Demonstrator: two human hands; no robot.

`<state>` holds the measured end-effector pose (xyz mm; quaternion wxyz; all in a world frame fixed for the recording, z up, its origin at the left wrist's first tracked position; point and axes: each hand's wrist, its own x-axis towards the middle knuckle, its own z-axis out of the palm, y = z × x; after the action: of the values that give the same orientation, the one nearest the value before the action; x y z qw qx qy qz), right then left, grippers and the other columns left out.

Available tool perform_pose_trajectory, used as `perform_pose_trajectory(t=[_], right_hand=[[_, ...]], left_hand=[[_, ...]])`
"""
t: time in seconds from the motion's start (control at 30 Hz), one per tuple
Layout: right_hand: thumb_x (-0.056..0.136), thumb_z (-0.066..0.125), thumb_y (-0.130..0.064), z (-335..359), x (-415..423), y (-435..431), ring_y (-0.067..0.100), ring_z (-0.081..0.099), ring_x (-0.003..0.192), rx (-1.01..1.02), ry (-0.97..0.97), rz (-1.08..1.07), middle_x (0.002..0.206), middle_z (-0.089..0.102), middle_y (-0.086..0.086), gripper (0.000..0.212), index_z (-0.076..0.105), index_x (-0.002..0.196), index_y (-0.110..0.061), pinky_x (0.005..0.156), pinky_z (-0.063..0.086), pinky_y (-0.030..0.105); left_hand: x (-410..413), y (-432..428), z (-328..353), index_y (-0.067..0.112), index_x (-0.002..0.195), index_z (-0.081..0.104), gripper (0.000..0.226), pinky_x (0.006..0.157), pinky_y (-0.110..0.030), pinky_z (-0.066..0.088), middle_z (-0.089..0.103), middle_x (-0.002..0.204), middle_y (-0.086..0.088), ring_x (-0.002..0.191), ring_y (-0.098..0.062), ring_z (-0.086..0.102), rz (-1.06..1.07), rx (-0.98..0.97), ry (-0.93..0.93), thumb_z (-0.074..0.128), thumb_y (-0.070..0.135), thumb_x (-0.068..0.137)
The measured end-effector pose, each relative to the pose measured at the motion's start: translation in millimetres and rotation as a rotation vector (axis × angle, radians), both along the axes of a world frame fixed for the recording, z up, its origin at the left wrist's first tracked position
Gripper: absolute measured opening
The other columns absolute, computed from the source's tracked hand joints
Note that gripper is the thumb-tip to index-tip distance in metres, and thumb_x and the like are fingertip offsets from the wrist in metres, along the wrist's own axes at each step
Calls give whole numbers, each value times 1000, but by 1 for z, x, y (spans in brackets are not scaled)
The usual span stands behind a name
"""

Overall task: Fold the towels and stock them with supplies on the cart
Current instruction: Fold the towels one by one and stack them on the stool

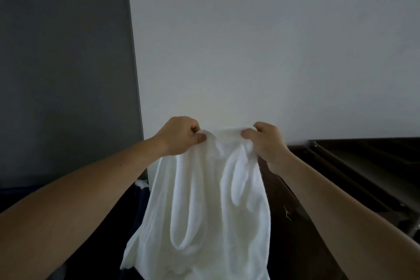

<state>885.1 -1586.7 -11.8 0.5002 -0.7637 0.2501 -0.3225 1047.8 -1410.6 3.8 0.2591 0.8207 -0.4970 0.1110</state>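
**White towel held up by both hands**

Both arms reach forward and slightly up, and the two hands meet close together at the top edge of a white towel (211, 188). The left hand (180, 135) pinches the cloth between thumb and curled fingers at one end of the bunched edge; the right hand (267, 143) grips the other end in the same way, thumb on the near side, fingers wrapped behind. Only a short, gathered span of towel lies between the two hands.

Below the hands the towel hangs freely in long soft folds, widening as it drops and running out of view at the bottom. It is not folded.

Behind the hands stands a pale wall (250, 41); to the left of the left hand a dark grey panel (63, 63) covers the rest of the background. To the right of and below the right hand sits a dark brown piece of furniture (363, 166) with a metal rail along its top edge. Below the left forearm the surroundings are dark and hard to make out, with a small patch of something pale showing just beside the towel's left edge.
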Motion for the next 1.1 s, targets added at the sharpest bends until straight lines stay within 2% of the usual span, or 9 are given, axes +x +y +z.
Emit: perform_pose_trajectory(t=[0.2,0.33,0.47,0.53,0.67,0.77,0.87,0.97,1.1], right_hand=[[77,59,-7,6,-4,-15,11,52,64,-541,275,-248,73,58,-9,17,55,76,-24,52,33,22],[89,48,-5,-37,-14,-25,29,58,63,-312,744,-120,84,63,15,17,62,100,-3,57,48,35],[88,61,1,1,-29,-59,19,56,38,-100,348,-213,59,62,10,15,62,75,-7,40,51,29],[82,65,1,22,-34,-62,20,58,42,-211,195,-298,63,65,9,14,62,78,-12,39,45,24],[88,62,-3,3,-55,-45,14,63,54,-305,619,84,91,70,10,18,58,100,-17,48,51,23],[86,73,-13,-2,-75,-35,16,67,71,-385,620,300,112,64,-4,39,54,118,-25,63,56,24],[82,81,-21,0,-85,-20,12,70,76,-435,516,387,106,66,-7,54,51,124,-34,62,57,23],[89,75,-18,-4,-91,-12,10,69,64,-488,415,414,91,72,-12,35,62,110,-42,61,55,21],[98,57,-10,-1,-104,-11,13,68,61,-537,579,427,78,75,-5,27,75,96,-29,66,53,18]], left_hand=[[1,14,-4,16,79,58,24,63,-22,31,50,78,10,73,-11,48,34,-96,-87,63,33,95],[17,30,7,5,80,63,24,68,-30,37,57,84,-3,77,-23,55,130,-161,-128,65,25,93],[41,42,-11,8,79,60,27,71,-33,42,58,85,-4,81,-26,57,268,-87,-56,63,30,95],[43,37,-19,11,75,56,29,66,-33,38,55,80,-2,79,-26,57,295,-87,-46,60,31,95],[42,30,-16,9,75,58,28,64,-31,35,56,79,-3,75,-25,55,286,-114,-40,61,29,95],[39,25,-12,8,74,58,29,62,-31,35,57,77,-3,73,-24,54,264,-122,-39,62,28,94],[38,18,-11,8,76,58,27,64,-31,36,60,81,-5,76,-26,56,262,-98,-25,63,27,94],[39,15,-11,9,76,58,27,63,-31,36,61,82,-6,77,-25,56,262,-83,-17,62,28,95],[39,11,-12,13,76,57,26,65,-31,37,58,80,-2,78,-23,56,235,-62,-8,62,30,95]])
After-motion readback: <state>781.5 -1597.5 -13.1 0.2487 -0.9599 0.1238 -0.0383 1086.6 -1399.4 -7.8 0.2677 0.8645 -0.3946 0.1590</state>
